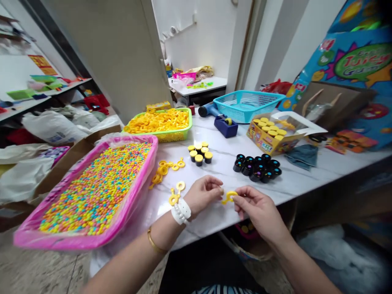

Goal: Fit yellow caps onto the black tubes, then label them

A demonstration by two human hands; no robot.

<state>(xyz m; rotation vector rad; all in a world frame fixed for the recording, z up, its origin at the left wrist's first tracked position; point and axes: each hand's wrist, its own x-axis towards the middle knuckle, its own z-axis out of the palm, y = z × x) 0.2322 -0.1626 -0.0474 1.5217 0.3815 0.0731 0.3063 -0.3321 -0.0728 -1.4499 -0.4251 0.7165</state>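
My right hand [255,206] pinches a yellow ring-shaped plastic piece [230,197] over the table's front edge. Facing it, my left hand [206,194] has its fingers curled together near the piece; what it holds, if anything, is too small to make out. Left of that hand lie loose yellow ring pieces [173,199], with more yellow pieces [157,178] farther back. Behind my hands stands a group of small black cups with yellow lids [199,158]. To the right are several open black cups [257,170] with coloured bits inside.
A pink tray [141,175] of coloured candies fills the left side. Behind are a green basket [183,132] of yellow pieces, a blue tape dispenser [226,127], a blue basket [245,114] and an open box [266,143] with yellow-lidded cups. A large printed carton [324,65] stands right.
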